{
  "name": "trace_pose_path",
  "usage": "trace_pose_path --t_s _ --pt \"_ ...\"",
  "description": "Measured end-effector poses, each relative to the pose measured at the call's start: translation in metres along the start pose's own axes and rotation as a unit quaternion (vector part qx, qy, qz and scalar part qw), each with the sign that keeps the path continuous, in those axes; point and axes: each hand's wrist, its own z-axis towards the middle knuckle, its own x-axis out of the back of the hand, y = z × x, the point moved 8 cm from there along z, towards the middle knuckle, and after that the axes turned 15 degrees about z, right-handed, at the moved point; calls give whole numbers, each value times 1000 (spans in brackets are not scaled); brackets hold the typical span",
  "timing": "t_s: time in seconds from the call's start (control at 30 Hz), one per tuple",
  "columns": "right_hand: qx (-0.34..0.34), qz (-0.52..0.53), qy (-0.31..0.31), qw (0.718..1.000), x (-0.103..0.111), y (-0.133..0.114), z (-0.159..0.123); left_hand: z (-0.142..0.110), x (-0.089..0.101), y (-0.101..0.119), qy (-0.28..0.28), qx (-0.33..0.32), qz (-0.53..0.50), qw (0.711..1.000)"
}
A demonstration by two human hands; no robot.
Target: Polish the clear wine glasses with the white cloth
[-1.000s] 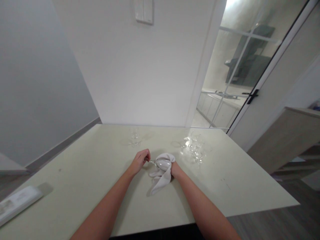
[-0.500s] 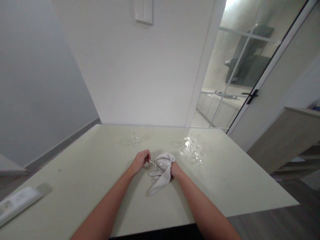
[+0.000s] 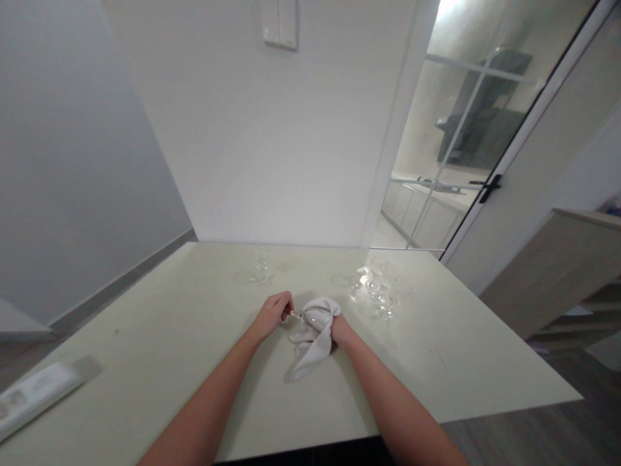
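A clear stemmed glass (image 3: 317,318) lies tilted sideways above the table, its bowl toward the right. My left hand (image 3: 277,310) is closed on the stem end, the foot hidden by the fingers. Around the bowl is a white cloth (image 3: 313,356), one corner of it hanging down toward me. My right hand (image 3: 340,329) is inside the folds of this cloth at the bowl's mouth. Its fingers are covered, with the cloth gathered over them.
On the pale table (image 3: 160,336), several clear glasses (image 3: 378,288) stand grouped at the right, and another clear glass (image 3: 262,266) is at the back left. A white power strip (image 3: 36,395) lies at the left edge. A wall (image 3: 291,142) borders the far side.
Almost nothing differs. Both hands, the glass and the cloth keep nearly the same place, with only a very slight shift of the view.
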Motion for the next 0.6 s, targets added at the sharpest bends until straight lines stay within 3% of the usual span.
trace_pose_path --t_s 0.07,0.13,0.27,0.4,0.6 --pt "-2 10 6 1000 -2 -4 1 -4 11 14 63 -58 100 991" --pt "-9 35 10 999 -3 -5 2 -13 16 36 98 -142 200 964" --pt "-22 70 6 997 -3 -3 3 -29 3 68 36 -275 279 919" --pt "-39 60 -9 997 -4 -4 0 -31 -4 69 -2 -293 293 910" --pt "-9 -17 -85 996 -12 -25 -2 -31 -6 62 -17 -273 290 917"
